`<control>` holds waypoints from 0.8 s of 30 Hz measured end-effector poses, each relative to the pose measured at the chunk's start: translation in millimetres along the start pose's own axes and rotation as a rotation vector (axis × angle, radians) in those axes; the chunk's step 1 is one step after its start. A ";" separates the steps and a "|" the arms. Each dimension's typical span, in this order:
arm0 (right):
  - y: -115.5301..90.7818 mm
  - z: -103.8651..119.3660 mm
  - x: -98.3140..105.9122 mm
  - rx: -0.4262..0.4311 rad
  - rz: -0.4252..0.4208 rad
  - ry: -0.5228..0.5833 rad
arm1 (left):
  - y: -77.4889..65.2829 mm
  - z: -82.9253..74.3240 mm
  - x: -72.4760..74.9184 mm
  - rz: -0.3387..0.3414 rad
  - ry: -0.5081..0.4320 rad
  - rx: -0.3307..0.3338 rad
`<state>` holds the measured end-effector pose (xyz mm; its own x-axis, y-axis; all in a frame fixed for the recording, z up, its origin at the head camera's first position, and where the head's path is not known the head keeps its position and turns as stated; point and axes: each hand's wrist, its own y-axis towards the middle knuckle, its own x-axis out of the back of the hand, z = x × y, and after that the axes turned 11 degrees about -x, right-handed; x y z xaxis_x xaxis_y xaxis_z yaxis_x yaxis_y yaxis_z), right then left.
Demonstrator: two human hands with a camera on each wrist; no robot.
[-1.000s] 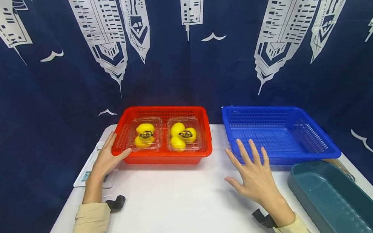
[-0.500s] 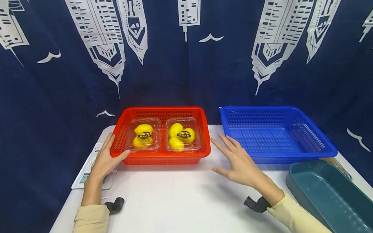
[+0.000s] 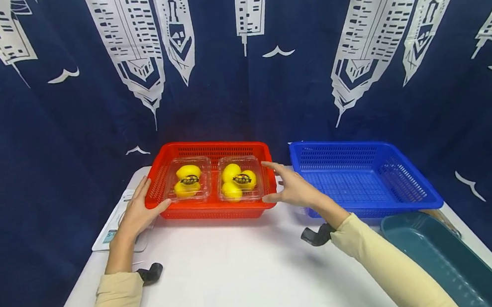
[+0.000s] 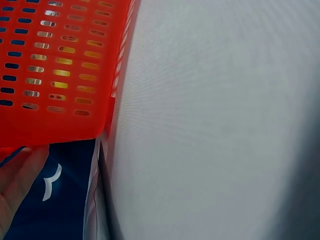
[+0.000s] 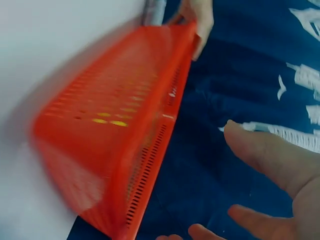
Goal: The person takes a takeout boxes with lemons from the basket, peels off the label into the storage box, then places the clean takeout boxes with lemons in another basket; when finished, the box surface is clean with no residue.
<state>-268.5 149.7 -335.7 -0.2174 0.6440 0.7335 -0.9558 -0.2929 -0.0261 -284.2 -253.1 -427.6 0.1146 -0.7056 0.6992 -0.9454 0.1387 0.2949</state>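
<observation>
A red perforated plastic basket (image 3: 216, 211) sits at the back of the white table. Inside it lie two clear clamshell boxes side by side, the left box (image 3: 206, 181) with two yellow lemons (image 3: 188, 171) visible, the right box (image 3: 221, 166) with three. Each carries a dark label. My left hand (image 3: 137, 212) rests at the basket's left front corner, fingers straight along its side and thumb by the front rim. My right hand (image 3: 293, 188) is at the basket's right end, thumb and fingers spread; the right wrist view shows that hand (image 5: 275, 160) apart from the red rim.
A blue perforated basket (image 3: 343, 178) stands to the right. In front of it is a dark teal tray (image 3: 446, 257), with a brownish item (image 3: 437, 216) partly hidden behind. A white printed sheet (image 3: 111, 225) lies at the left edge. A navy patterned cloth (image 3: 222, 101) hangs behind.
My right hand has moved left and forward from in front of the blue basket to the red basket's right end. The left hand stays at its corner. The baskets have not moved.
</observation>
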 end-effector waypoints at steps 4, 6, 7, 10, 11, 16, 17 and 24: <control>23.9 10.1 2.4 -0.103 0.013 0.127 | -0.9 -0.3 1.3 0.001 0.002 0.001; 34.3 13.5 2.3 -0.139 0.020 0.157 | -0.7 -0.7 1.4 0.006 0.002 0.002; 38.5 15.3 1.9 -0.158 0.027 0.166 | -0.7 -0.9 1.4 0.009 0.003 0.001; 52.1 19.0 -0.9 -0.219 0.054 0.170 | -0.8 0.0 1.3 0.010 0.006 0.002; 56.5 20.0 -1.6 -0.241 0.060 0.166 | -0.7 0.8 0.9 0.006 0.006 0.001; 75.3 22.3 -8.5 -0.331 0.075 0.174 | -1.3 3.5 2.3 -0.003 0.025 -0.015; 78.6 22.5 -10.9 -0.336 0.079 0.178 | -1.6 3.7 2.5 -0.002 0.028 -0.016; 96.7 22.5 -31.1 -0.338 0.064 0.226 | 0.6 2.7 2.2 0.006 0.016 -0.015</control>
<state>-349.7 85.5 -345.8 -0.2806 0.7819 0.5567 -0.9420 -0.1130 -0.3160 -285.4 -256.5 -427.7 0.1135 -0.6935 0.7115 -0.9415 0.1536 0.2999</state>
